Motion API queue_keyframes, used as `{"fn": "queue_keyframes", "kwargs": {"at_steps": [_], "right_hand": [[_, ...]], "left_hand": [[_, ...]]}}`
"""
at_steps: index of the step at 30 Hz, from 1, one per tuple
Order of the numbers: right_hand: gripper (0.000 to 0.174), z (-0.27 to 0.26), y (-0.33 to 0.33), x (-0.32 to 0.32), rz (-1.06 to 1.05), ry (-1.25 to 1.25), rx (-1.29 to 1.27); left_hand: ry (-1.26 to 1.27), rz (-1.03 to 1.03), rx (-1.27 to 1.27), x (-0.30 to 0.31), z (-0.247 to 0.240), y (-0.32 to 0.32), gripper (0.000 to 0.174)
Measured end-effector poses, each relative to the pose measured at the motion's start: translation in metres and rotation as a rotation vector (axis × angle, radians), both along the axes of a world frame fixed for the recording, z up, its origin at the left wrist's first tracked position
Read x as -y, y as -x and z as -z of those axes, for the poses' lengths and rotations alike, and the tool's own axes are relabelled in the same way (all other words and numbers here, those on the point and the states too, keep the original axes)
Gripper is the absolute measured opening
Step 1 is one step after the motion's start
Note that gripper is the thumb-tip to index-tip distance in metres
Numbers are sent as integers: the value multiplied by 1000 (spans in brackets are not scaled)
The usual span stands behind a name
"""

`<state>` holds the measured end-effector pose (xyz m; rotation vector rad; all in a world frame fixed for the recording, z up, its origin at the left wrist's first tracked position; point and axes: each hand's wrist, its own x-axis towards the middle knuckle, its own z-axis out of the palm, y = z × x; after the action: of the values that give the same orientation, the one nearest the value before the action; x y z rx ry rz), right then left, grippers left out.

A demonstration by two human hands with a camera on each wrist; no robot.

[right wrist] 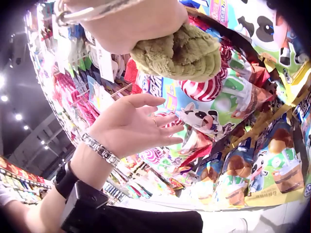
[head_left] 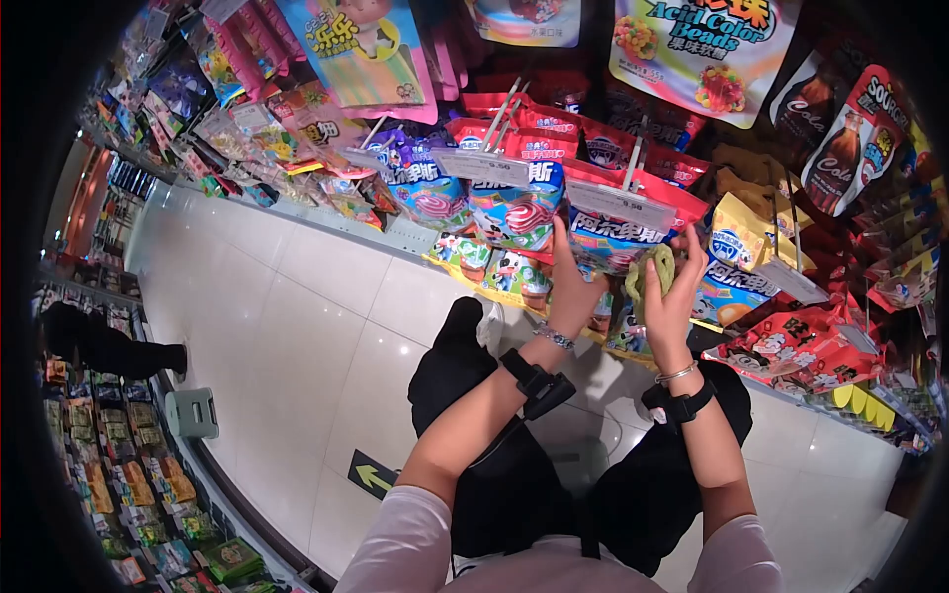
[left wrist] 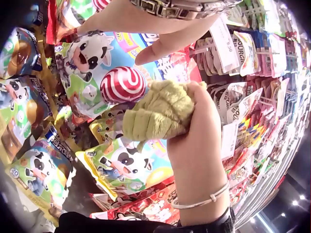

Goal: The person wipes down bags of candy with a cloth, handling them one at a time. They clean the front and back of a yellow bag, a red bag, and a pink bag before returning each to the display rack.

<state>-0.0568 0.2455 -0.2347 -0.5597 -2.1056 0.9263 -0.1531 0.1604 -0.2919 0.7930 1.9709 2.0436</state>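
Observation:
A red-and-blue candy bag [head_left: 618, 235] with a cow and a red swirl [left wrist: 123, 84] hangs on the rack between both hands. My left hand [head_left: 576, 292] is at its left side; in the right wrist view the fingers of this left hand [right wrist: 138, 124] are extended beside the bag, and whether they touch it is unclear. My right hand [head_left: 674, 304] holds a fuzzy green cloth [head_left: 649, 282] at the bag's right side. The left wrist view shows this green cloth [left wrist: 158, 114] bunched in front of the bag. Some right-hand fingers are hidden there.
More candy bags [head_left: 427, 188] hang on both sides, with price tags [head_left: 621, 206] on rods in front. Yellow-edged cow bags [head_left: 504, 274] are lower down. Large pouches [head_left: 692, 54] hang above. A grey box [head_left: 191, 413] stands near the opposite shelf, by another person's leg [head_left: 119, 346].

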Motion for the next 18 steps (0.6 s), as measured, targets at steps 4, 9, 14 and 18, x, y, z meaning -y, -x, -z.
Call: {"fn": "queue_keyframes", "kwargs": {"at_steps": [4, 9, 14, 18], "right_hand": [[68, 10, 0, -7, 89, 5, 22], [75, 35, 4, -16, -31, 337, 27], [76, 57, 9, -19, -43, 208, 141], [72, 68, 6, -27, -10, 240, 233]], "left_hand": [[-136, 119, 222, 4, -13, 6, 101], [-32, 162, 280, 3, 1, 17, 97], [89, 137, 306, -1, 29, 19, 89], [291, -9, -110, 3, 26, 20, 78]]}}
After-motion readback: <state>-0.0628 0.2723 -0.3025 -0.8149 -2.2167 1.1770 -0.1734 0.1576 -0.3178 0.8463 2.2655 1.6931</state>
